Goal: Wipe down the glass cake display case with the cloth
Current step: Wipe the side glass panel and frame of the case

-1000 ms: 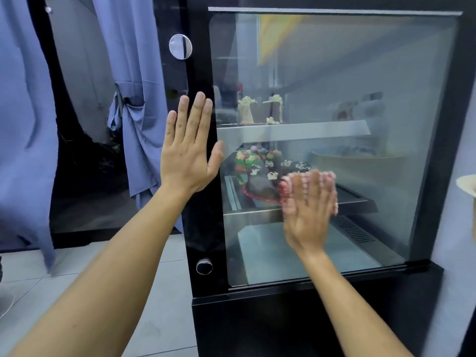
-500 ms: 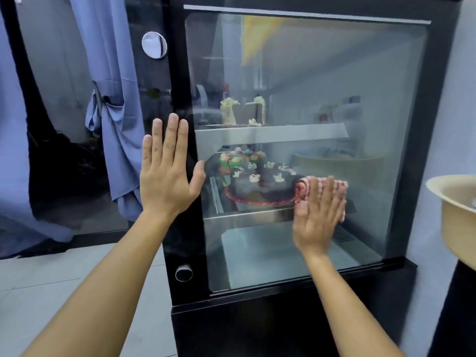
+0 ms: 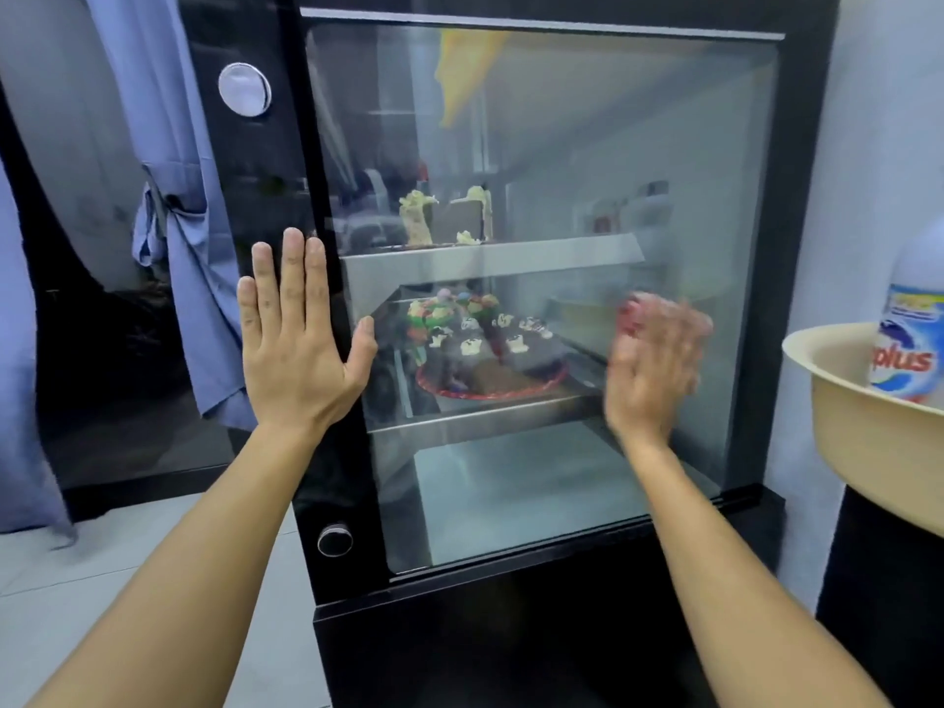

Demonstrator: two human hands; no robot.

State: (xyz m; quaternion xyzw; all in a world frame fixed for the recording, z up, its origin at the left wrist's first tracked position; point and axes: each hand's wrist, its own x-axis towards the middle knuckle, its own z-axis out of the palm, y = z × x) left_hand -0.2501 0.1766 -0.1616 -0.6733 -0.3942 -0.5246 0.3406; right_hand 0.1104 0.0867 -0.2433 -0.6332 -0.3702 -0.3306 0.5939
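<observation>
Two hands, left hand flat, cloth on glass

Even indoor light; glass hazy with reflections; right hand motion-blurred, cloth probably underneath; edges bowed.

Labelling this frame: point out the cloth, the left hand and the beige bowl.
cloth (image 3: 629, 313): head view, pink edge showing above the right hand's blurred fingers.
left hand (image 3: 293, 344): head view, middle of its back.
beige bowl (image 3: 878, 442): head view, outer wall.

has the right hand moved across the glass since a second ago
Yes. The right hand with the cloth has slid rightward, away from the cake it overlapped earlier.
</observation>
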